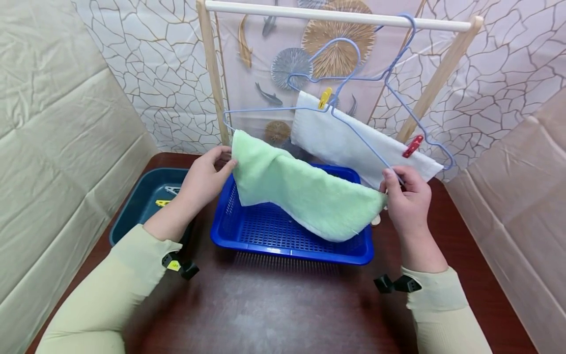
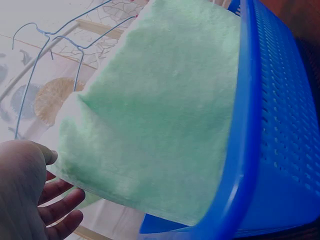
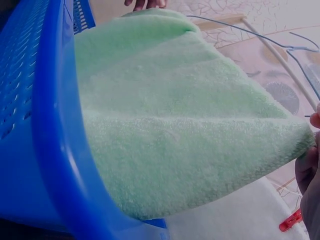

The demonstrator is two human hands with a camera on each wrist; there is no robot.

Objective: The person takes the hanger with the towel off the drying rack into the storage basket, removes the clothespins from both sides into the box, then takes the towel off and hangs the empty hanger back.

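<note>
A pale green towel (image 1: 300,189) is stretched between both hands, above a blue perforated basket (image 1: 292,253). My left hand (image 1: 205,177) pinches the towel's upper left corner between thumb and fingers. At the other end my right hand (image 1: 408,199) pinches the right corner, together with the right end of a light blue wire hanger (image 1: 274,108). The hanger's left tip lies just above the left hand. Behind, a white towel (image 1: 345,142) hangs on a second blue hanger (image 1: 404,101), with a yellow clothespin (image 1: 325,98) and a red clothespin (image 1: 413,146) on it.
A wooden rack with a pale rod (image 1: 309,12) stands at the back; the second hanger hooks over it. On the left, a dark teal basin (image 1: 128,211) holds white and yellow clothespins (image 1: 162,202). The dark red table (image 1: 265,309) extends in front, between fabric-covered side walls.
</note>
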